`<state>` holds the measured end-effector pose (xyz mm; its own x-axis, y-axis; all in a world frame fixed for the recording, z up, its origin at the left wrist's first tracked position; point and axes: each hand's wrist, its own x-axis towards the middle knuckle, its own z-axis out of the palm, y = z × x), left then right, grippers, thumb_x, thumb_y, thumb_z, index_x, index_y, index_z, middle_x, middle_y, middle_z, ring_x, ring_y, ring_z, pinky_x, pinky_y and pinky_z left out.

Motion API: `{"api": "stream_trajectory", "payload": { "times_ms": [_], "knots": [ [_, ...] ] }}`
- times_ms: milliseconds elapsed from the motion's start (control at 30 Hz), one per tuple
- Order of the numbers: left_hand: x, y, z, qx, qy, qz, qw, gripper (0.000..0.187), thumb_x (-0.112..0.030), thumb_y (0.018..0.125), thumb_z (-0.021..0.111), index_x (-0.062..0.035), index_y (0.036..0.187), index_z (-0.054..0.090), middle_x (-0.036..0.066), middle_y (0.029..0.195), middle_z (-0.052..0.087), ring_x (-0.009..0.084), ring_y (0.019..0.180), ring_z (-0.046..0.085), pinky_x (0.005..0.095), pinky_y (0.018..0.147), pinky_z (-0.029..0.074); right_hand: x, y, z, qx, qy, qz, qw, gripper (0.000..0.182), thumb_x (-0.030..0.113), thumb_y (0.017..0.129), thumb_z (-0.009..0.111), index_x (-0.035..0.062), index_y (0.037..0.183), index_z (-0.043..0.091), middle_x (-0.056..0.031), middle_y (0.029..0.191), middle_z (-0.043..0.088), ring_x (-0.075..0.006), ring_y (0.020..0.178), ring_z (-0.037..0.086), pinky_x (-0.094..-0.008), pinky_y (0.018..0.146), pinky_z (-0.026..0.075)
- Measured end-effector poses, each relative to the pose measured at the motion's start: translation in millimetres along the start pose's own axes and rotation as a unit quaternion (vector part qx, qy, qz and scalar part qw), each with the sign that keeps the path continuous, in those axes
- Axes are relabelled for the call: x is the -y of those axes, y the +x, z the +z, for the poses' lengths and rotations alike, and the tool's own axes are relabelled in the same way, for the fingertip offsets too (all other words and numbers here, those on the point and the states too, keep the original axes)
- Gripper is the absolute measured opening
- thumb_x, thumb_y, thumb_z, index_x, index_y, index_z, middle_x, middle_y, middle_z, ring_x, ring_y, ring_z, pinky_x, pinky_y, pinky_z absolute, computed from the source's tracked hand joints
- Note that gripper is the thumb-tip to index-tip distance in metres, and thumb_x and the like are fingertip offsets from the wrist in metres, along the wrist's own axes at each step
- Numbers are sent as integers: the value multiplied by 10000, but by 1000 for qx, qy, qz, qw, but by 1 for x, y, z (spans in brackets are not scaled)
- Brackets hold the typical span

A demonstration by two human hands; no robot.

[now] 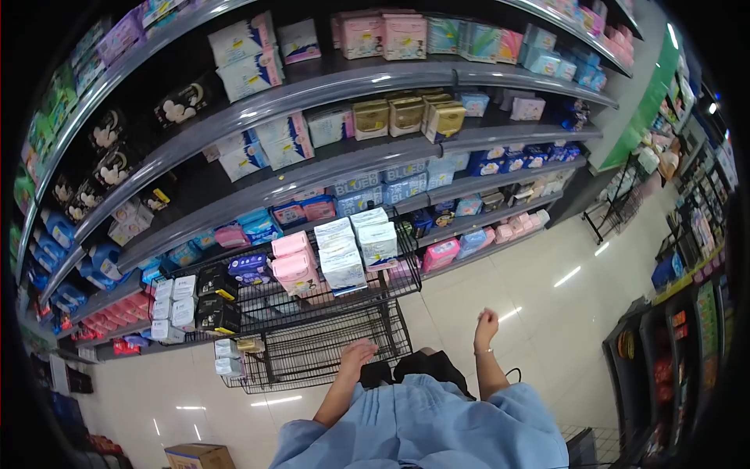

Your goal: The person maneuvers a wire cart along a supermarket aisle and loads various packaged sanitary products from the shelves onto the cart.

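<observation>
Packs [342, 270] stand on a wire rack [308, 341] beyond the left fingers [363, 348].

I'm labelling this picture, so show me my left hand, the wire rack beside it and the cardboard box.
Left hand [358, 354], head view: middle of the hand.
Wire rack [312, 334], head view: bare mesh, lower shelf.
Cardboard box [199, 457], head view: middle of its visible part.

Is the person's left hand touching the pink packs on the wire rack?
No, the left hand appears below the pink packs, with part of the wire rack visible between them.
</observation>
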<state>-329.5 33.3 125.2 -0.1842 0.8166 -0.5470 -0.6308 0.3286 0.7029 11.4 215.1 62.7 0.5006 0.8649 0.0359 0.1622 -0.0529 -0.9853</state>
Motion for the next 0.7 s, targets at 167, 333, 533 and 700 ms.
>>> {"api": "stream_trajectory", "payload": {
  "times_ms": [167, 333, 533, 700],
  "knots": [
    [11, -12, -37, -149, 55, 40, 987, 337, -143, 846, 506, -11, 1154, 468, 148, 964, 656, 208, 904, 636, 300, 748, 492, 153, 68, 121, 22, 99, -211, 972, 131, 68, 898, 510, -15, 971, 581, -74, 943, 582, -141, 835, 547, -254, 730, 451],
    [32, -48, -81, -375, -48, 67, 923, 216, -261, 853, 519, -86, 977, 548, 48, 854, 668, 141, 775, 627, 297, 685, 486, 288, 85, 228, 152, 38, -416, 896, 209, 10, 808, 525, 24, 1003, 597, -121, 1007, 581, -270, 964, 536, -346, 852, 425],
    [61, -66, -54, -544, -229, 124, 797, 297, -247, 865, 513, -37, 1073, 496, 106, 961, 641, 209, 863, 627, 353, 732, 492, 368, 115, 310, 220, -91, -623, 745, 386, 92, 760, 600, 51, 1140, 541, -137, 1215, 471, -338, 1176, 364, -501, 1010, 251],
    [65, -24, 32, -491, -276, 148, 813, 297, -237, 885, 520, -23, 1088, 486, 123, 971, 630, 226, 883, 625, 374, 755, 510, 402, 147, 374, 199, -165, -685, 681, 626, 165, 722, 631, 42, 1293, 407, -138, 1313, 408, -322, 1258, 308, -556, 1056, 153]
  ]
}}
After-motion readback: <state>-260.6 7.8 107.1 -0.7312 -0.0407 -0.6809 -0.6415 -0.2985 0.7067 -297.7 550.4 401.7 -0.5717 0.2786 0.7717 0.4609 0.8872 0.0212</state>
